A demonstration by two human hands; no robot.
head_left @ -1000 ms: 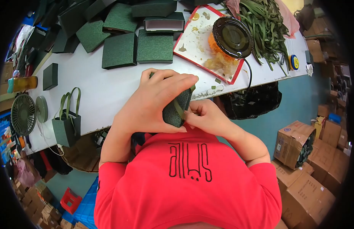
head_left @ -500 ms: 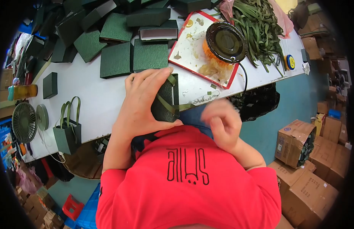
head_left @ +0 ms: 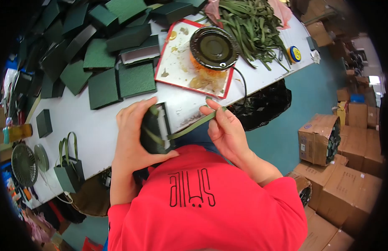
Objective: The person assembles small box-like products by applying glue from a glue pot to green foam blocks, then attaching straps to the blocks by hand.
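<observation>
My left hand (head_left: 130, 136) is closed around a small dark green box (head_left: 148, 127), fingers along its far edge and thumb on the near edge. A light inner edge shows on the box's right side. A green ribbon (head_left: 193, 127) runs from the box to my right hand (head_left: 228, 133), which pinches its other end between thumb and fingers. Another stretch of ribbon lies across the box's dark face. Left of my left hand stands a small green bag (head_left: 69, 169) with two ribbon handles.
Many green boxes (head_left: 137, 79) are piled at the back left. A round black-topped pot (head_left: 214, 47) stands on a stained red-edged board (head_left: 166, 69), its cord hanging over the table edge. Loose green ribbons (head_left: 248, 31) lie behind it. A fan (head_left: 25, 165) and cardboard cartons (head_left: 317, 140) flank the table.
My right hand, blurred and apart from the ribbon before, now holds its end and stretches it out to the right. The view has shifted, and the box is turned slightly.
</observation>
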